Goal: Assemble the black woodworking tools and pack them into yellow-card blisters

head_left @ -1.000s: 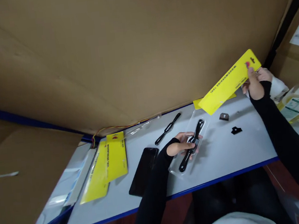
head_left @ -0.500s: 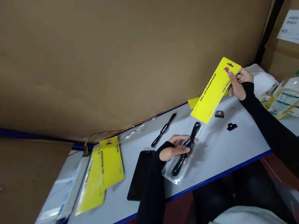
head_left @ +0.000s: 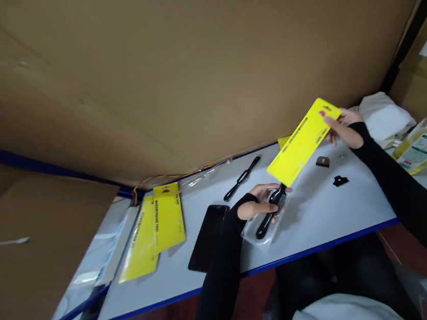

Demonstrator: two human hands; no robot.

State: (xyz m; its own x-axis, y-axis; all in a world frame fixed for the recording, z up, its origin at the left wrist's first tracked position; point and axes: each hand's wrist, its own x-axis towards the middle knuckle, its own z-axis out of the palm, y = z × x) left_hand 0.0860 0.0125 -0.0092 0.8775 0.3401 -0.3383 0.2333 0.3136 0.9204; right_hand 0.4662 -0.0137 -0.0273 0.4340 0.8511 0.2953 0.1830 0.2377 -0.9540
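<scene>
My left hand (head_left: 261, 203) is closed around a clear plastic blister tray (head_left: 253, 231) with a black spokeshave (head_left: 265, 224) in it, the thumb across the tool's middle. In my right hand (head_left: 343, 127) is a yellow backing card (head_left: 300, 145) printed "Woodworking Tool", pinched at its hang-hole end. The card slants down to the left, and its lower end covers the top of the spokeshave; whether they touch I cannot tell. A second black spokeshave body (head_left: 242, 179) lies behind my left hand. Below the card are a dark blade (head_left: 322, 161) and a black cap piece (head_left: 340, 181).
Yellow cards (head_left: 169, 219) overlap at the left, beside a black tablet-like slab (head_left: 208, 237). Clear plastic (head_left: 203, 175) and thin wires lie along the cardboard wall (head_left: 174, 82). To the right are a bottle of yellow liquid (head_left: 425, 143) and white cloth (head_left: 383, 115).
The yellow card has come down toward my left hand and now overlaps the upper end of the spokeshave. My left hand still holds the tray. The camera view has shifted slightly.
</scene>
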